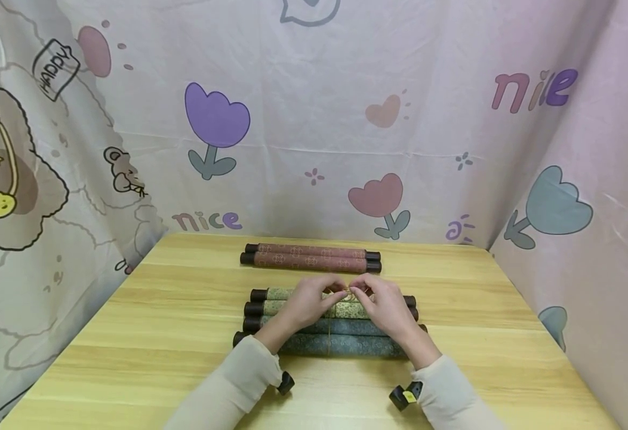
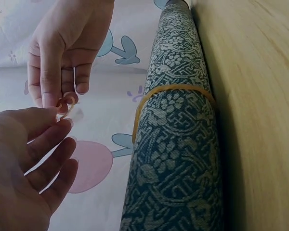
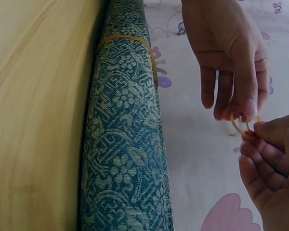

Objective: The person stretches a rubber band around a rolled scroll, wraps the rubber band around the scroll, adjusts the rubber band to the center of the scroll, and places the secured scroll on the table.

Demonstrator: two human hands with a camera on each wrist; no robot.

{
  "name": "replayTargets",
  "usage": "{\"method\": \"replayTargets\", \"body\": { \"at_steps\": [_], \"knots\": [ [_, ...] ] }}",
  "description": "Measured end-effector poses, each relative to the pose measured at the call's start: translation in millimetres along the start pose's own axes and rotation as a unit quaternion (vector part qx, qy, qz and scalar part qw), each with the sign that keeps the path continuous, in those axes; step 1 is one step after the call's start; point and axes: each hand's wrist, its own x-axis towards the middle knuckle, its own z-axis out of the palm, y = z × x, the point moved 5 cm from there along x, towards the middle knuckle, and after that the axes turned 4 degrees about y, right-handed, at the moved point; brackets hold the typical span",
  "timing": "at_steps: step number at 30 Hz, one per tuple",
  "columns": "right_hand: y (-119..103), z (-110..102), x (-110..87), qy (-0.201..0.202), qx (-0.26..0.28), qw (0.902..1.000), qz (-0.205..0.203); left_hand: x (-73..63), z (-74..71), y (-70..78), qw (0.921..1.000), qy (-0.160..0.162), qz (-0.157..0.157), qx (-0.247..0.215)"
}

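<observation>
Two green patterned scrolls [image 1: 354, 310] and two blue patterned scrolls [image 1: 356, 345], all with dark end knobs, lie side by side across the table. A thin yellow cord [image 2: 176, 87] passes over the nearest blue scroll and lies across the bundle. Above the green scrolls, my left hand [image 1: 304, 301] pinches the cord between thumb and fingers. Facing it, my right hand [image 1: 388, 303] pinches the same cord, fingertips close to the left ones. Small loops of cord [image 3: 237, 126] show between the two hands in the right wrist view.
Two red patterned scrolls [image 1: 311, 261] with dark knobs lie together farther back on the wooden table [image 1: 147, 334]. A printed cloth [image 1: 303, 107] hangs behind the table and along both sides. Dark wrist devices [image 1: 402, 396] show at the cuffs.
</observation>
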Motion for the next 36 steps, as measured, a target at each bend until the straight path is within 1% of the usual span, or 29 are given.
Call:
{"method": "replayTargets", "body": {
  "at_steps": [4, 8, 13, 17, 19, 22, 26, 28, 30, 32, 34, 36],
  "knots": [
    [3.0, -2.5, -0.8, -0.003, 0.017, 0.9997, 0.019, -0.6, -0.8, -0.4, 0.9999, 0.004, 0.01, 0.004],
    [8.3, -7.1, -1.3, 0.002, 0.037, 0.9983, 0.045, -1.1, -2.8, -2.8, 1.0, 0.0, 0.0, 0.008],
    [14.3, -13.8, 0.3, 0.017, 0.051, 0.9974, 0.047, -1.1, -4.8, -7.0, 1.0, -0.004, -0.007, 0.004],
    [21.8, -22.0, 1.6, 0.024, 0.052, 0.9968, 0.055, -2.2, -6.1, -9.9, 0.9998, -0.011, -0.011, 0.01],
    [25.1, -26.4, 2.5, 0.02, 0.037, 0.9974, 0.059, -2.8, -8.3, -10.6, 0.9997, -0.01, -0.015, 0.013],
    [29.5, -30.9, 3.4, -0.003, -0.01, 0.9984, 0.055, -2.9, -12.7, -12.2, 0.9997, -0.005, -0.018, 0.018],
    [32.0, -33.2, 3.6, -0.037, -0.083, 0.9956, 0.022, -1.7, -18.5, -14.1, 0.9997, 0.008, -0.014, 0.019],
    [32.0, -33.8, 3.8, -0.04, -0.092, 0.9949, 0.011, -1.2, -20.9, -14.6, 0.9997, 0.014, -0.01, 0.017],
    [32.6, -35.2, 3.9, -0.033, -0.074, 0.9966, 0.015, -1.2, -21.9, -15.5, 0.9996, 0.014, -0.01, 0.021],
    [33.9, -37.5, 4.0, -0.02, -0.038, 0.9986, 0.031, -1.3, -21.6, -16.5, 0.9996, 0.007, -0.013, 0.022],
    [35.7, -40.7, 4.1, -0.006, 0.006, 0.9985, 0.054, -1.7, -19.6, -17.7, 0.9996, -0.008, -0.02, 0.02],
    [37.3, -44.5, 4.7, 0.006, 0.056, 0.9955, 0.077, -2.1, -16.8, -18.7, 0.9991, -0.026, -0.027, 0.017]
  ]
}}
